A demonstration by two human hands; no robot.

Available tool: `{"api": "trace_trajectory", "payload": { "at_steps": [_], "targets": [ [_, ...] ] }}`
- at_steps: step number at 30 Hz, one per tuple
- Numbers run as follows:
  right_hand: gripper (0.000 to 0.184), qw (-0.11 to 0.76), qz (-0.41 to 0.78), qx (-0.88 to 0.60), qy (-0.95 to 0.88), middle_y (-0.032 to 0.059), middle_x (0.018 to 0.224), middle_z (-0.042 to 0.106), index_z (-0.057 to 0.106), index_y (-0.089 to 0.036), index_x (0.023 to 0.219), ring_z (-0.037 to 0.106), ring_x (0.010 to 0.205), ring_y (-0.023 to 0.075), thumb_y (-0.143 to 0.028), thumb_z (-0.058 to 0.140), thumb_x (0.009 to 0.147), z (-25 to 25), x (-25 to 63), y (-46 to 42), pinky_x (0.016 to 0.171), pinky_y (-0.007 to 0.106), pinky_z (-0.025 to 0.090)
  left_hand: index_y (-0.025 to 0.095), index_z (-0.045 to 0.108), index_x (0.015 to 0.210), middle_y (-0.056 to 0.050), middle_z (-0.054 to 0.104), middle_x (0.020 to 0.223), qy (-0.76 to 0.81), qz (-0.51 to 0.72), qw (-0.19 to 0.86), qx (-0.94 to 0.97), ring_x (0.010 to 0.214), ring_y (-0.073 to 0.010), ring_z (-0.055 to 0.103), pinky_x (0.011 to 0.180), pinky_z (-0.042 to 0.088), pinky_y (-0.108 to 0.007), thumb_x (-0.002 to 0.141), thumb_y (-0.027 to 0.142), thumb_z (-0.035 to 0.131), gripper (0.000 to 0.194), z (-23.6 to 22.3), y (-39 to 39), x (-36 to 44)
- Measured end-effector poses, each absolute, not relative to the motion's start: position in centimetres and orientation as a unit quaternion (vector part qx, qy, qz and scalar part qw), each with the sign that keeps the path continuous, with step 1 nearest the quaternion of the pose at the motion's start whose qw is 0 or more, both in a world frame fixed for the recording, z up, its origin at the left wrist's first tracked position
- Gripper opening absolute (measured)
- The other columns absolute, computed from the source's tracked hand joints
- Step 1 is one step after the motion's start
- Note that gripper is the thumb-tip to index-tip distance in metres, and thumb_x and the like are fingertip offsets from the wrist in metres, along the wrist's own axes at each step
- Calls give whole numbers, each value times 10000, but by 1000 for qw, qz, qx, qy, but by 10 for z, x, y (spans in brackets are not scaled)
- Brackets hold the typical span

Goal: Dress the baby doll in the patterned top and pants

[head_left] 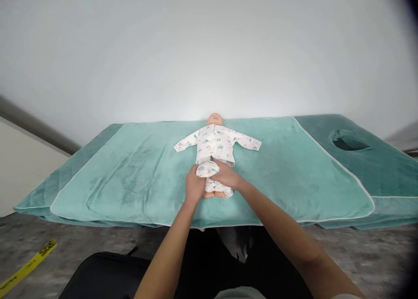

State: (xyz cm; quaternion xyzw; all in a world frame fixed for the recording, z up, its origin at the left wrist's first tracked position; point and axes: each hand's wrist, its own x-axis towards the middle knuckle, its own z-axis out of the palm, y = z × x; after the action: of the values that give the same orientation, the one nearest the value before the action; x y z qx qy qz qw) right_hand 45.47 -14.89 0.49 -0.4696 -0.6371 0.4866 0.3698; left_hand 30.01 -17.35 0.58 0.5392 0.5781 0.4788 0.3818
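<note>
A baby doll (214,118) lies on its back, head toward the wall and feet toward me. It wears a white printed jacket (212,142) whose sleeves spread out to both sides. Matching printed baby pants (208,169) are bunched around the doll's legs, with its bare feet showing below the cloth. My left hand (195,183) grips the left edge of the pants' bunched upper part. On the opposite edge, my right hand (225,173) is closed on the same cloth, just below the jacket hem. Some of my fingers are hidden by the fabric.
The doll lies on a green padded bed (274,177) against a white wall (209,51). A face hole (351,141) is at the bed's right end. A black chair (107,275) stands near me at lower left, and yellow tape (29,264) runs along the floor.
</note>
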Motion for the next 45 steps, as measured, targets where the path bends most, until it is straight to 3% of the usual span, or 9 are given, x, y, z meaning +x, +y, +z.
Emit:
{"api": "trace_trajectory", "payload": {
  "at_steps": [4, 9, 13, 17, 23, 29, 35, 45],
  "targets": [
    [195, 256, 385, -490, -739, -4, 899, 673, 610, -215, 873, 597, 822, 187, -191, 618, 679, 7, 451, -151, 674, 261, 394, 217, 623, 924, -17, 685, 814, 606, 474, 448, 456, 748, -213, 599, 653, 431, -286, 696, 301, 719, 261, -16, -223, 295],
    [237, 120, 256, -507, -814, 73, 958, 714, 636, -218, 980, 636, 839, 235, -258, 627, 746, 13, 442, -160, 640, 286, 342, 220, 604, 960, -27, 695, 848, 682, 413, 446, 406, 752, -215, 609, 662, 443, -299, 723, 311, 693, 269, -29, -246, 289],
    [299, 75, 199, -522, -826, 126, 909, 717, 625, -193, 1070, 663, 823, 285, -244, 592, 777, 8, 438, -162, 636, 314, 342, 234, 619, 956, -60, 716, 898, 703, 332, 424, 464, 851, -269, 641, 738, 443, -341, 722, 261, 680, 244, -28, -234, 282],
    [279, 84, 229, -498, -832, 104, 913, 721, 620, -207, 1053, 658, 809, 280, -247, 563, 783, 3, 441, -156, 589, 304, 309, 229, 633, 1039, -101, 721, 1032, 699, 325, 418, 480, 981, -312, 647, 818, 445, -375, 713, 252, 704, 334, -28, -228, 280],
    [292, 149, 340, -455, -809, 4, 981, 715, 622, -257, 1009, 636, 843, 215, -283, 650, 720, -3, 455, -148, 599, 264, 331, 202, 585, 1273, -98, 689, 1205, 620, 366, 486, 496, 1114, -281, 636, 936, 463, -365, 747, 250, 677, 536, -28, -227, 281],
    [418, 195, 444, -392, -782, -32, 1069, 678, 578, -262, 1036, 629, 931, 187, -175, 665, 636, -2, 469, -148, 691, 237, 413, 171, 653, 1106, -55, 723, 1031, 595, 331, 470, 562, 946, -251, 650, 798, 477, -323, 698, 212, 629, 410, -25, -217, 270],
    [510, 171, 423, -394, -798, -22, 1084, 659, 514, -271, 1093, 611, 899, 187, -166, 679, 622, -1, 468, -150, 713, 253, 415, 154, 681, 982, -2, 691, 820, 600, 302, 435, 600, 760, -188, 589, 675, 430, -263, 653, 176, 575, 347, -14, -212, 261],
    [547, 161, 330, -418, -831, 53, 1136, 653, 521, -244, 1201, 623, 957, 236, -195, 696, 685, -5, 458, -166, 706, 278, 400, 162, 768, 973, -15, 743, 846, 590, 329, 424, 604, 830, -243, 636, 726, 458, -292, 753, 269, 551, 328, -24, -210, 245]
  ]
}}
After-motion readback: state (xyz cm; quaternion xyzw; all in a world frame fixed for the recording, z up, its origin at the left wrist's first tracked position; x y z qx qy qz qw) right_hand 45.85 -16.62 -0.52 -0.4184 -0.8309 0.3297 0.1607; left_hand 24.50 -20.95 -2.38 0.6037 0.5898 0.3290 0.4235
